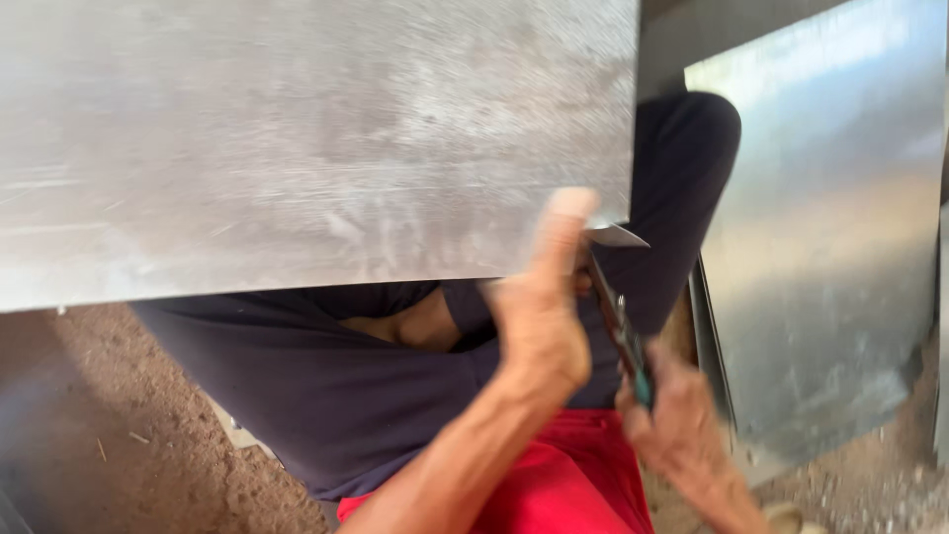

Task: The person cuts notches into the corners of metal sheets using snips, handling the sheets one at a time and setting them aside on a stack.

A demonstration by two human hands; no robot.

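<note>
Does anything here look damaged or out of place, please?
One thing: at the lower right corner of the big metal sheet, a small sliver sticks out sideways by the snips. The sheet also looks scuffed. The hands are blurred.

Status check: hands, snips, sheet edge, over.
Left hand pressing sheet metal near its corner. Right hand shut on snips. Blades at corner, view blurred.

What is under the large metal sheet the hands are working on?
Under the metal sheet show a leg in dark trousers and dirt floor; whatever lies farther beneath it is covered.
</note>
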